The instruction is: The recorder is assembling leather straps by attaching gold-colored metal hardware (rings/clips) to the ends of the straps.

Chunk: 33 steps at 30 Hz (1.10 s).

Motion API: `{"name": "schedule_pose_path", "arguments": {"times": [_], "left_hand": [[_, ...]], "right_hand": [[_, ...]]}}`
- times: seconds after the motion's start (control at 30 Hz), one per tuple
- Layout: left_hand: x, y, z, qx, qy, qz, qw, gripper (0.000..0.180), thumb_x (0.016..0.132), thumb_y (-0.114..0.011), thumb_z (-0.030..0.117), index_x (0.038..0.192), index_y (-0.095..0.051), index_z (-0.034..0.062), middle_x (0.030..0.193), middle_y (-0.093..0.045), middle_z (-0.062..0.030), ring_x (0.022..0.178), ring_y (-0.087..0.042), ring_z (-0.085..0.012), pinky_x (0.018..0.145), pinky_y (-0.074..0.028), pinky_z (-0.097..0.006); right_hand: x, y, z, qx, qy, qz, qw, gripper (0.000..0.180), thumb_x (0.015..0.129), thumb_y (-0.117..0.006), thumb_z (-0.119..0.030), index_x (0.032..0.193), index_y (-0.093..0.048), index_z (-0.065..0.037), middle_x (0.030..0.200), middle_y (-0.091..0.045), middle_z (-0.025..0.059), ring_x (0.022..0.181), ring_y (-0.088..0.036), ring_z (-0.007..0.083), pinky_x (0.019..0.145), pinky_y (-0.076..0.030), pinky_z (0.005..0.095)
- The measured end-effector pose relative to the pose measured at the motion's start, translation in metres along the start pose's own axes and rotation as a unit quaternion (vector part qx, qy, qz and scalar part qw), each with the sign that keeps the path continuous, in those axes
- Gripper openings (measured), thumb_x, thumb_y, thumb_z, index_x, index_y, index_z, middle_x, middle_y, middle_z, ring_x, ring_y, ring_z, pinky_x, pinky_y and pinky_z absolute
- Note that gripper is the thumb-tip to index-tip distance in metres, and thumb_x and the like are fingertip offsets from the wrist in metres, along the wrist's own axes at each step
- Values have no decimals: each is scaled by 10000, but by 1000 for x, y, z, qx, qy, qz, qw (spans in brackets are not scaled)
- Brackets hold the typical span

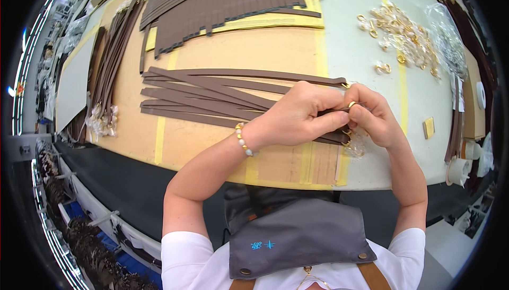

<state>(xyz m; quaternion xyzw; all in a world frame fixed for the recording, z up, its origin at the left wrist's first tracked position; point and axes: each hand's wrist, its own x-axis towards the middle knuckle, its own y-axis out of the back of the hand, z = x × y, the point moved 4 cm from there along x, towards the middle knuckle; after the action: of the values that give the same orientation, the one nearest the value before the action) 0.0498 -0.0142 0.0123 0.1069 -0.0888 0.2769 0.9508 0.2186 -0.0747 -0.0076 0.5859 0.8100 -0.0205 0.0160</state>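
My left hand, with a beaded bracelet at its wrist, is closed on the end of a brown strap. My right hand meets it fingertip to fingertip, pinching a small gold-coloured metal ring at that strap end. The ring's lower part is hidden by the fingers. Several more brown straps fan out leftward under and beside my left hand. Gold hardware shows at some of their right ends, and crumpled clear plastic wrapping lies just below my right hand.
A large stack of flat brown straps lies at the far middle. Far right is a pile of gold hooks in clear wrap, with a small yellow block nearer. A bundle of finished-looking straps lies left. The table's near edge runs before me.
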Motion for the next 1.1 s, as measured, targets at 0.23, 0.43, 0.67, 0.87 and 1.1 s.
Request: {"name": "schedule_pose_path", "arguments": {"times": [0.23,0.43,0.67,0.87,1.1], "left_hand": [[-5,18,-5,35,-21,16,999,268,996,-618,163,785,-652,2,628,-577,-9,553,-516,-68,503,-408,-239],[2,11,-13,130,-40,53,989,303,1047,-559,190,834,-654,-2,634,-592,-27,539,-531,-85,497,-412,-252],[10,27,-35,288,-91,105,947,105,988,-581,86,1006,-632,-4,862,-615,-135,838,-596,-269,753,-488,-357],[12,27,-58,372,-98,99,918,104,881,-578,6,975,-619,24,979,-594,-174,959,-551,-382,865,-458,-459],[-6,46,-46,414,-71,102,902,108,903,-584,51,990,-623,1,1004,-608,-162,987,-563,-371,878,-463,-451]], "right_hand": [[9,-11,-8,3,6,42,999,275,1035,-604,-309,940,-570,-53,762,-535,-38,691,-476,42,627,-411,219],[6,-2,-9,-50,32,79,995,298,1033,-612,-312,915,-595,-39,743,-536,-45,706,-488,39,630,-418,221],[9,21,-12,-362,89,124,919,281,893,-728,-257,1011,-635,-19,925,-626,57,877,-568,181,805,-470,342],[14,-3,-30,-482,171,113,852,694,746,-820,-287,1312,-548,6,1343,-576,198,1325,-472,383,1099,-375,463],[3,-76,-33,-617,124,71,774,940,736,-854,-413,1421,-445,82,1491,-441,287,1441,-361,429,1162,-299,524]]}}
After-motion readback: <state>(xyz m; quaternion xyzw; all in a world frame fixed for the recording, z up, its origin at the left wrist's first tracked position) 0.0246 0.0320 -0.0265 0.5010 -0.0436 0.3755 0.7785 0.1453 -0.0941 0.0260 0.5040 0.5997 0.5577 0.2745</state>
